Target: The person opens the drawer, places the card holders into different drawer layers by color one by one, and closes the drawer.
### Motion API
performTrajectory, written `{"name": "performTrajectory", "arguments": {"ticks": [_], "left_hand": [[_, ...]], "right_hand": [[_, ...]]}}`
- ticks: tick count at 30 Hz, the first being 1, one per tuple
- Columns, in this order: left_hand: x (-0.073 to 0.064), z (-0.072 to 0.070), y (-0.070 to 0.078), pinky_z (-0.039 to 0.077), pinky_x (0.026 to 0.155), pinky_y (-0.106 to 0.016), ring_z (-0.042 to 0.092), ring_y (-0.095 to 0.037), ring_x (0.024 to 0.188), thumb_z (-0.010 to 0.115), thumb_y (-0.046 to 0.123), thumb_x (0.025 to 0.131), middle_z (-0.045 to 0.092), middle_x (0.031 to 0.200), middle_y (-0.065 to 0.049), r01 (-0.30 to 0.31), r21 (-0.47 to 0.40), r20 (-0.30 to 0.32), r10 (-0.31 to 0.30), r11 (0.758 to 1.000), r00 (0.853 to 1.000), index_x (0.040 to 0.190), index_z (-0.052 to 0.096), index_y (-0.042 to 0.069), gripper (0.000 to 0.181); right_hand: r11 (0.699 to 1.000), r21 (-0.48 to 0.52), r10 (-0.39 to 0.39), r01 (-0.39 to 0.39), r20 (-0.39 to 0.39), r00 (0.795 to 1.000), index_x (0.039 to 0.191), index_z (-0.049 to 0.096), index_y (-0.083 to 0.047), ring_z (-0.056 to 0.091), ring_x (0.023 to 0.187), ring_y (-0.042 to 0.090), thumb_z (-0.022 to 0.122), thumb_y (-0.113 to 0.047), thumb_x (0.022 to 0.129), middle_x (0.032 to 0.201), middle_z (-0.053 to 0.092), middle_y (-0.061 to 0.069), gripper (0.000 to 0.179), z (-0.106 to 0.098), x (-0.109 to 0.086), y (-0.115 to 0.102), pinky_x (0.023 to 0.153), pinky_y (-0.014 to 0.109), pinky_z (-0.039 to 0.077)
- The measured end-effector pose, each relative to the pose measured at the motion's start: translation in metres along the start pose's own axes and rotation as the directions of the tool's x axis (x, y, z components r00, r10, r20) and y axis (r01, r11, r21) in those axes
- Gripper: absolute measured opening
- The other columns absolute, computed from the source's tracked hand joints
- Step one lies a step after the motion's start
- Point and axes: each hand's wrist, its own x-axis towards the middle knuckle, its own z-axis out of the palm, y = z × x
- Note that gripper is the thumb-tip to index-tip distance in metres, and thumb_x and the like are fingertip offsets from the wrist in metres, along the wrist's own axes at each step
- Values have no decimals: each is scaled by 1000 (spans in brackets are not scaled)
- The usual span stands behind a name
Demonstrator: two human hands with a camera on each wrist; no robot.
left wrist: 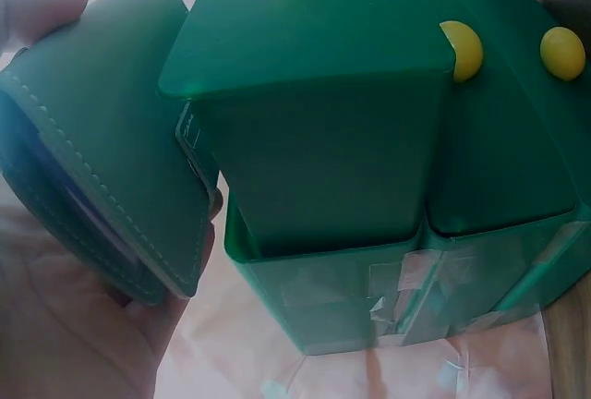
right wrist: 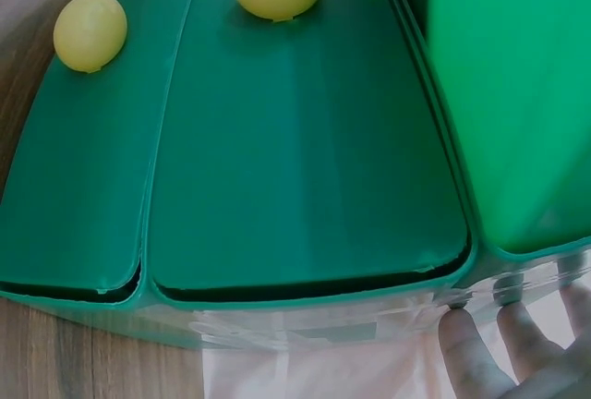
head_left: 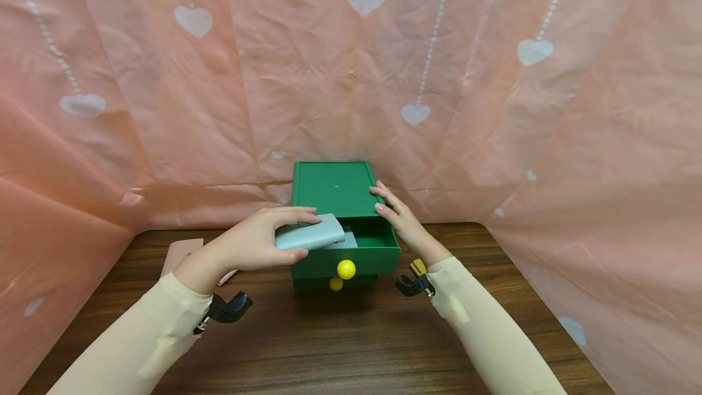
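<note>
My left hand (head_left: 247, 239) grips a pale blue wallet (head_left: 309, 233) between fingers and thumb, over the left part of a pulled-out top drawer (head_left: 378, 261). In the left wrist view, the wallet (left wrist: 111, 113) shows a stitched edge and layered folds. A light-coloured flat piece (head_left: 350, 239) shows just beside it at the drawer opening. The drawer belongs to a green cabinet (head_left: 334, 188) and has a yellow knob (head_left: 346, 269). My right hand (head_left: 403, 221) rests against the cabinet's right side, fingers extended, fingertips (right wrist: 457, 325) at its wall.
Two lower drawers with yellow knobs (right wrist: 90, 31) are closed. A pink flat item (head_left: 182, 253) lies on the wooden table (head_left: 340, 346) behind my left forearm. A small yellow object (head_left: 418, 266) lies by my right wrist. Pink curtain (head_left: 307, 90) encloses the back and sides.
</note>
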Motion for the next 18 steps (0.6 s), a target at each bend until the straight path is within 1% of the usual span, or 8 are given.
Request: {"name": "performTrajectory", "arguments": {"ticks": [5,10,14,18], "left_hand": [[3,1,0,40,103,-49,50,-24,132,72,39,87,51,149,1,-25,-2,10,25,1000,1000,138,61,31,53],[5,1,0,44,95,-45,52,-24,130,72,38,87,52,149,0,-51,15,10,51,999,999,138,61,29,53],[6,2,0,43,96,-45,52,-24,130,72,37,86,52,148,-1,-60,18,12,60,998,998,138,62,29,53],[7,3,1,43,98,-46,51,-23,132,72,36,86,52,148,-1,-53,15,16,53,998,998,138,62,28,54]], "right_hand": [[1000,3,3,-3,0,1000,153,37,-3,5,154,23,42,-17,107,168,8,12,48,0,0,-1,120,55,12],[1000,3,0,0,-3,1000,153,37,-3,6,154,23,43,-17,107,168,9,12,48,0,1,0,120,54,12],[1000,-3,3,-3,-5,1000,153,37,-3,6,154,24,43,-17,107,167,9,12,49,0,1,0,120,55,13],[1000,-2,0,0,-4,1000,153,37,-2,6,154,25,43,-16,107,167,9,13,48,0,1,0,120,55,13]]}}
